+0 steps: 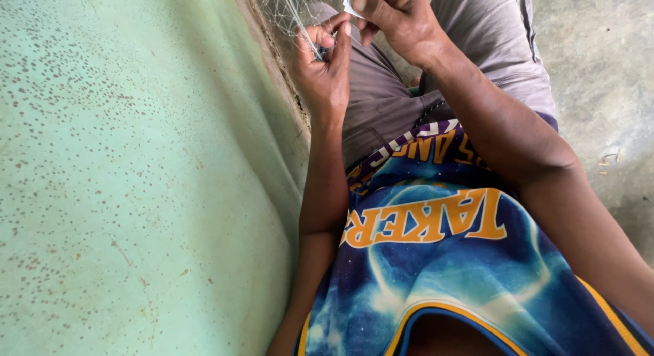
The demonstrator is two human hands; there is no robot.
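We hold fine netting at the far edge, above our lap: left hand pinches its strands, right hand clamps a small white tool just beside.

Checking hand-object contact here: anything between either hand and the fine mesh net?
Nothing visible. The left hand pinches the fine pale mesh net directly at its fingertips. The right hand holds a small white flat tool just above it, close to the net.
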